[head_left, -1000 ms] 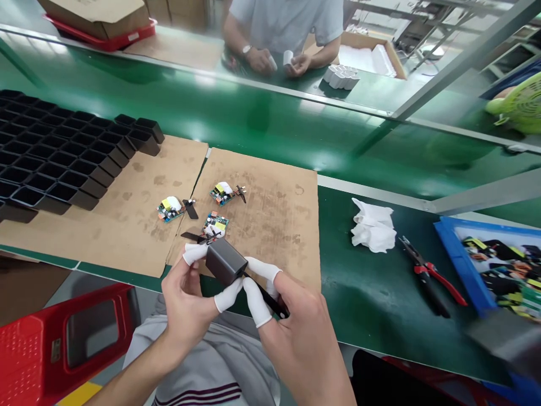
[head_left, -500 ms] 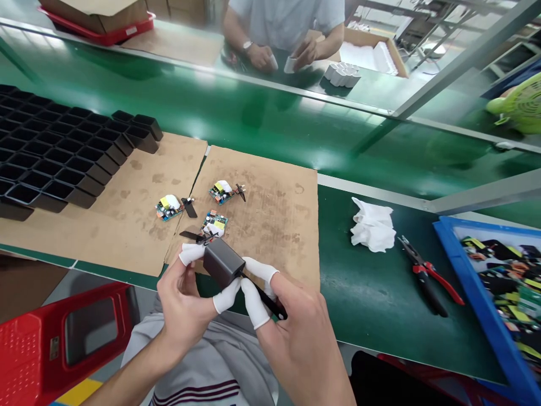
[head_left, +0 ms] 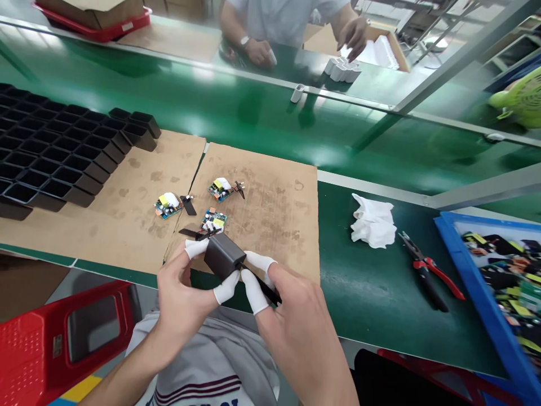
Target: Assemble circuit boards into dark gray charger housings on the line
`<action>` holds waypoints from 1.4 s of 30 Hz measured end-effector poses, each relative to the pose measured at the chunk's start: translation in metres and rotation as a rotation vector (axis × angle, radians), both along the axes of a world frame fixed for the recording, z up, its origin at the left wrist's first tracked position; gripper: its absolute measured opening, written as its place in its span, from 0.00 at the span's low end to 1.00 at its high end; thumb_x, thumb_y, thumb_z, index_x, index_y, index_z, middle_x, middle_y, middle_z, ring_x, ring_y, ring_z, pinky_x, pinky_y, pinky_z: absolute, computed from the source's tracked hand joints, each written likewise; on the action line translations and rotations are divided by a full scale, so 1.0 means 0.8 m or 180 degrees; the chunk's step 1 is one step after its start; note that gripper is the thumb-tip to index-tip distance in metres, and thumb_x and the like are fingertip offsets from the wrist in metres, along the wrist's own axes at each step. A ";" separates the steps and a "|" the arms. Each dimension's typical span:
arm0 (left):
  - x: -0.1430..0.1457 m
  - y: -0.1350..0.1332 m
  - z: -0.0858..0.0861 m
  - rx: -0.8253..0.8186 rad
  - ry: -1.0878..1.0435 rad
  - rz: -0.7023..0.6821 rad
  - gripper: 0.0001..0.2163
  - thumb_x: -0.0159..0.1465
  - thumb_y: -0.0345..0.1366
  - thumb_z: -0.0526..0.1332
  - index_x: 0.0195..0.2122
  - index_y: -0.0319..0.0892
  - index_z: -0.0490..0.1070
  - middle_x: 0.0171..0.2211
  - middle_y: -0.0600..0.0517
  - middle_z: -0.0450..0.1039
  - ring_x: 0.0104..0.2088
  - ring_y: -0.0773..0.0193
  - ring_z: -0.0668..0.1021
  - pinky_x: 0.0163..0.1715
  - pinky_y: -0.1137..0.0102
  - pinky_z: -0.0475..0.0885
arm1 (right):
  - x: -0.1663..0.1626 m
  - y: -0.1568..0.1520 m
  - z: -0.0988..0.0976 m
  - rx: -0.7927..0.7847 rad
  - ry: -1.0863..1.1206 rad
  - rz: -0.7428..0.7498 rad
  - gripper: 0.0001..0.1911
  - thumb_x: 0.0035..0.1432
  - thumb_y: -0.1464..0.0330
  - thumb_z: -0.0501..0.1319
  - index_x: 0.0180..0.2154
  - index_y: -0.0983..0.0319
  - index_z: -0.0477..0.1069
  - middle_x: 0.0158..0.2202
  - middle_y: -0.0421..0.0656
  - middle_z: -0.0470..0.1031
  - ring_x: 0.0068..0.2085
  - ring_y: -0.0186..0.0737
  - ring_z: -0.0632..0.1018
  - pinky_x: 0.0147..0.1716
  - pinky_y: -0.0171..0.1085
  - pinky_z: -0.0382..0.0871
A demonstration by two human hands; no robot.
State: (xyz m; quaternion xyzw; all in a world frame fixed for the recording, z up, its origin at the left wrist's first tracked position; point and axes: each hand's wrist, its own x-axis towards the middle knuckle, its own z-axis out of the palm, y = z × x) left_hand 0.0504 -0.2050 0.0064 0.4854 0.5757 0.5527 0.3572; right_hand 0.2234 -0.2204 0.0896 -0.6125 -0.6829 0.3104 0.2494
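Observation:
My left hand (head_left: 183, 301), with white finger cots on, grips a black box-shaped adapter housing (head_left: 224, 256) between thumb and fingers. My right hand (head_left: 298, 321), also in white finger cots, pinches a flat black plastic strip (head_left: 262, 288) against the housing's near right end. Whether anything sits inside the housing is hidden. Just beyond the housing lies a small circuit board (head_left: 214, 219) with a black strip attached. Two similar ones, a left circuit board (head_left: 168, 205) and a far circuit board (head_left: 220, 189), rest on the cardboard sheet (head_left: 270, 197).
Rows of black housings (head_left: 54, 149) stand at the left. To the right are a crumpled white cloth (head_left: 372, 221), red-and-black pliers (head_left: 425, 268) and a blue bin (head_left: 469, 293) of circuit boards. Opposite, a co-worker (head_left: 279, 22) sits by white parts (head_left: 343, 70).
My hands keep hold of the housing and strip with only a slight shift. Across the bench, the co-worker's one hand has moved to the white parts, and a white piece now stands near the rail.

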 end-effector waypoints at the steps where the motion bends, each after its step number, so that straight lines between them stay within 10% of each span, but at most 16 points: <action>1: -0.002 0.003 0.000 -0.0196 -0.0101 -0.0078 0.19 0.52 0.33 0.81 0.45 0.44 0.87 0.38 0.52 0.82 0.40 0.60 0.81 0.42 0.69 0.79 | 0.001 -0.001 0.001 0.0060 -0.0088 -0.0024 0.15 0.73 0.73 0.58 0.51 0.57 0.82 0.44 0.41 0.90 0.41 0.45 0.90 0.36 0.38 0.79; 6: -0.014 0.011 0.000 -0.1043 -0.0968 -0.0552 0.20 0.53 0.39 0.83 0.46 0.40 0.87 0.38 0.46 0.88 0.37 0.57 0.86 0.45 0.65 0.85 | 0.010 -0.011 0.012 0.0795 -0.0186 -0.0176 0.11 0.76 0.68 0.59 0.43 0.55 0.81 0.35 0.39 0.88 0.28 0.40 0.86 0.26 0.37 0.76; 19: -0.016 0.003 0.011 -0.0985 -0.1284 -0.0785 0.21 0.53 0.37 0.85 0.47 0.42 0.87 0.38 0.47 0.89 0.36 0.58 0.87 0.45 0.67 0.87 | 0.014 -0.018 0.004 0.1018 0.0065 -0.0174 0.11 0.73 0.73 0.63 0.49 0.59 0.84 0.29 0.38 0.80 0.26 0.34 0.79 0.25 0.33 0.71; 33: -0.007 0.000 0.022 -0.0505 -0.0266 -0.0371 0.20 0.50 0.36 0.83 0.44 0.43 0.85 0.36 0.51 0.87 0.36 0.57 0.86 0.43 0.66 0.85 | 0.007 -0.014 0.008 0.0809 -0.0310 -0.0167 0.15 0.75 0.71 0.59 0.44 0.59 0.86 0.28 0.39 0.80 0.26 0.36 0.79 0.22 0.35 0.68; 42: -0.011 -0.004 0.016 -0.0026 0.0511 -0.0246 0.18 0.57 0.36 0.80 0.47 0.46 0.83 0.39 0.53 0.80 0.41 0.58 0.81 0.45 0.66 0.77 | 0.004 -0.009 0.001 0.0209 -0.0325 -0.0072 0.22 0.75 0.72 0.58 0.64 0.58 0.80 0.48 0.44 0.90 0.43 0.47 0.90 0.35 0.40 0.81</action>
